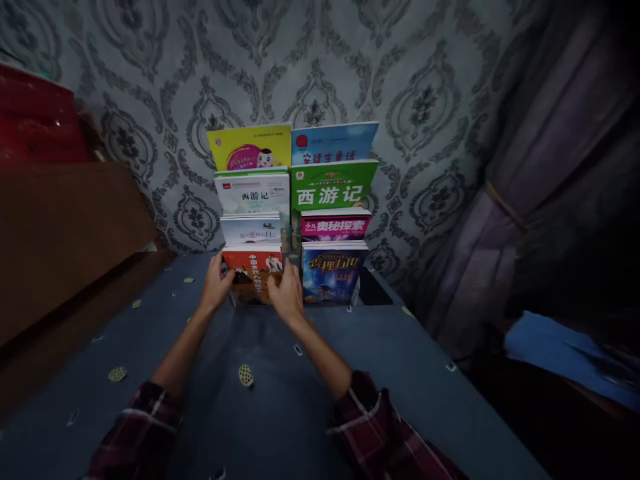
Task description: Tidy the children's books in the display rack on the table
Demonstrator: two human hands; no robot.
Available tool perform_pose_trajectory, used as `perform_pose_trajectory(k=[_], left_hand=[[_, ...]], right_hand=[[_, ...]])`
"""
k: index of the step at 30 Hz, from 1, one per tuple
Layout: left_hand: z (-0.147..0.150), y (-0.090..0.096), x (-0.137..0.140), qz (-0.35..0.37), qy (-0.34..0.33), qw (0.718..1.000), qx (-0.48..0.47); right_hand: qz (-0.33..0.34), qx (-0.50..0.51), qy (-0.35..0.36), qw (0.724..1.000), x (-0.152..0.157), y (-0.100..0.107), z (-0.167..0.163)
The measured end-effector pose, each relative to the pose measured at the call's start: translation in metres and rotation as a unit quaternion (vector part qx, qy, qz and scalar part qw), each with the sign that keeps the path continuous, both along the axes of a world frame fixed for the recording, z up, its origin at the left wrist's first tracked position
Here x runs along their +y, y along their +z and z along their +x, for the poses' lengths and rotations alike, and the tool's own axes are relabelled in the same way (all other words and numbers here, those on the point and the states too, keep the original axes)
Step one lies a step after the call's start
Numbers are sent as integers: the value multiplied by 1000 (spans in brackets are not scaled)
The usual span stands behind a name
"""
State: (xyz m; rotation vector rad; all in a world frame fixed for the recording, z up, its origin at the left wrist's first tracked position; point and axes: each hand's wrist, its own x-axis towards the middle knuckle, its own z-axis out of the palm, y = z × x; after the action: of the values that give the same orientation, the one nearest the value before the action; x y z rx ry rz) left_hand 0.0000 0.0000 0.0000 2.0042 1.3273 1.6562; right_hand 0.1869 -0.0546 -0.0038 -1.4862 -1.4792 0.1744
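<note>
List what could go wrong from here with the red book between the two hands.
The red book could tilt if the left hand and right hand, at its opposite sides, move unevenly. The right hand is close to the navy book and might bump it. The pale book rises just behind the red one, so a shift there could perhaps disturb it.
</note>
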Motion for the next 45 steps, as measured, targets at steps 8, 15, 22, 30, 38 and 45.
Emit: perform_pose_trajectory(k=[8, 15, 22, 30, 38, 45], left_hand=[[9, 4, 5, 12, -19, 998, -66], [11, 4, 14, 14, -56, 992, -109], [20, 23, 10, 15, -170, 970, -174], [24, 22, 7, 47, -138, 978, -152], [26, 26, 4, 32, -153, 974, -166], [26, 28, 2, 18, -165, 970, -177]], right_hand=[[132, 101, 27, 986, 25, -4, -6], [149, 203, 84, 964, 44, -5, -4], [145, 222, 114, 957, 46, -3, -3], [142, 234, 116, 955, 43, 2, -4], [145, 224, 126, 956, 41, 4, -5], [131, 230, 127, 956, 40, 6, -4]])
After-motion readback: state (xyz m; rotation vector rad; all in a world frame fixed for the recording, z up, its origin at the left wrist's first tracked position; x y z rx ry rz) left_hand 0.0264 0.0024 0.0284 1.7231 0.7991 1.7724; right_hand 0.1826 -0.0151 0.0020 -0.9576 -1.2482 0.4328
